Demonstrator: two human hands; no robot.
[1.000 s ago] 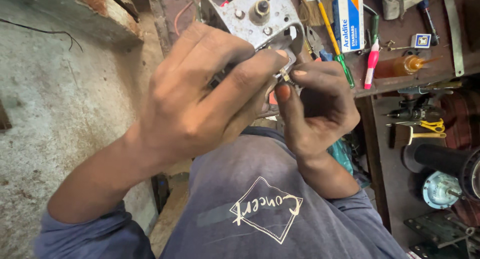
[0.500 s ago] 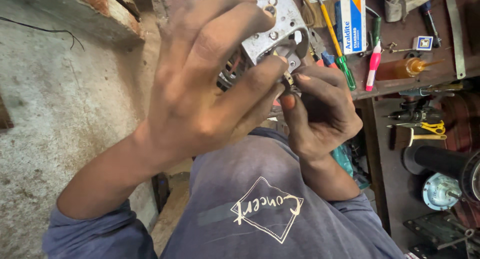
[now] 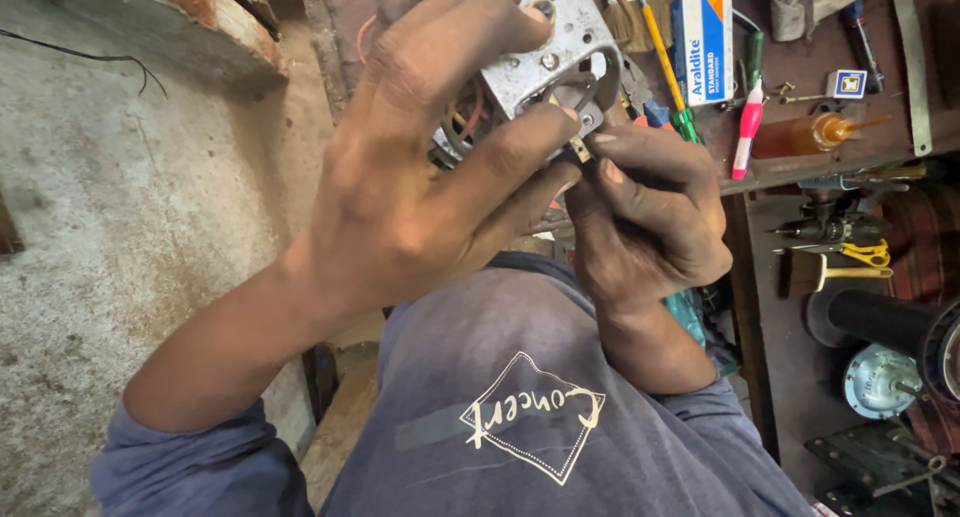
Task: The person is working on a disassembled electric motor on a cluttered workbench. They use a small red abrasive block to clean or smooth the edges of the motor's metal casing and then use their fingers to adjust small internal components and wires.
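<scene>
My left hand (image 3: 430,167) is wrapped around a small grey metal motor assembly (image 3: 545,52) with screw holes and red wires, held up close in front of me. My right hand (image 3: 645,212) sits just right of it, fingers pinched on a small brass-coloured part (image 3: 580,149) at the plate's lower edge. The left thumb presses against the same spot. Most of the assembly's body is hidden behind my left fingers.
A wooden workbench (image 3: 820,157) at the right holds a blue-and-white box (image 3: 702,45), a yellow-shafted green-handled screwdriver (image 3: 665,67), a pink pen (image 3: 745,127) and an amber bottle (image 3: 815,132). Yellow-handled scissors (image 3: 860,252) and motor parts (image 3: 880,377) lie below. A rough concrete wall (image 3: 120,227) fills the left.
My left hand has lifted and turned the assembly upward and closer, covering more of it. My right hand followed and keeps its pinch at the plate's edge.
</scene>
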